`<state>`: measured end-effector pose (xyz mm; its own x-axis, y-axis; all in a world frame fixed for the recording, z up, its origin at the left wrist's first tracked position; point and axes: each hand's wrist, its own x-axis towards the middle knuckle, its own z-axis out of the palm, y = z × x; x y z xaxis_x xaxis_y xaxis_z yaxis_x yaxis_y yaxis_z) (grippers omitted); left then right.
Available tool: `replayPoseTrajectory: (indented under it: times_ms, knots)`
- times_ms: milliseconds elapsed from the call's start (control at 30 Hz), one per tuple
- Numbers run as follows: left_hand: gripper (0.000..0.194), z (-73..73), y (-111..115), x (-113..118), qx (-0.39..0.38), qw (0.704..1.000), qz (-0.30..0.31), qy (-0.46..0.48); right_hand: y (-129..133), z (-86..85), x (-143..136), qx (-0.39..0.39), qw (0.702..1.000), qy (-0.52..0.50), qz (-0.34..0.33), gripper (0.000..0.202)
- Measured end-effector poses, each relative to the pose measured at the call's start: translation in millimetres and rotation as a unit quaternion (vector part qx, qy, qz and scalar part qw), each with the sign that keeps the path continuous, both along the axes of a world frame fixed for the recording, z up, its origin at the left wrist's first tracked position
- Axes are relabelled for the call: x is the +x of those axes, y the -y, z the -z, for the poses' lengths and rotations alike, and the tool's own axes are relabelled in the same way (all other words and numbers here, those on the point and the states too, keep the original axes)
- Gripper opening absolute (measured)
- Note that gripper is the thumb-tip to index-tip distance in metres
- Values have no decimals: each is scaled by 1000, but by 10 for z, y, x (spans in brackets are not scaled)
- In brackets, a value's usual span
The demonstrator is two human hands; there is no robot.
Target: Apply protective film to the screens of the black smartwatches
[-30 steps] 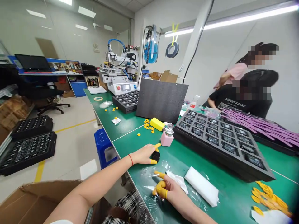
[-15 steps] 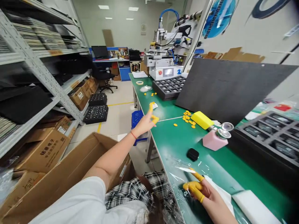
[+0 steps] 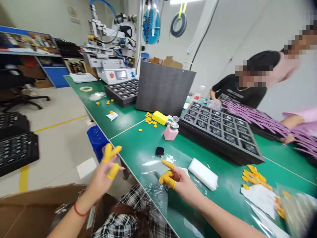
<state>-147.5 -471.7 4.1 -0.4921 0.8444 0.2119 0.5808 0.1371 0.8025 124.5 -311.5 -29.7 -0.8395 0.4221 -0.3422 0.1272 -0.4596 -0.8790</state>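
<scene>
My left hand (image 3: 105, 173) hangs in the air off the near edge of the green table (image 3: 138, 145), fingers spread, with yellow finger cots on three fingertips and nothing in it. My right hand (image 3: 177, 180), also in yellow cots, rests on a pile of clear plastic bags (image 3: 153, 185) on the table, fingers pressing on the top bag. A small black part (image 3: 159, 151) lies alone on the mat just beyond the bags. A white foam block (image 3: 203, 173) sits to the right of my right hand.
A pink dispenser bottle (image 3: 170, 131), a yellow block (image 3: 159, 117) and loose yellow cots (image 3: 150, 120) lie farther back. Black foam trays (image 3: 220, 132) of parts and an upright dark panel (image 3: 163, 89) stand behind. Two people work at the far right. An open cardboard box (image 3: 29, 211) sits at my left.
My left hand let go of the black part, swung out to the left, then came back near the table edge, empty. The camera swung left and back. My right hand stayed on the bags.
</scene>
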Motion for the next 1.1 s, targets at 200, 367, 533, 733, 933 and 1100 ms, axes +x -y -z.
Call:
replayPoseTrajectory:
  times_ms: [200,367,533,733,933,1100]
  knots:
    - [77,61,-312,742,74,975,184,103,-13,-182,78,30,999,4,42,68]
    - [86,-34,-462,799,22,979,179,100,-31,-226,82,18,998,11,65,61]
    - [93,6,-519,849,30,973,206,94,-110,-210,37,8,994,30,101,61]
    - [87,40,-592,877,124,968,183,122,-202,-299,184,391,900,71,179,59]
    - [57,-20,-427,816,47,955,128,264,-29,-397,87,471,882,-21,2,75]
    - [46,-69,-392,656,-51,906,214,360,47,-245,-12,243,968,-62,-16,66]
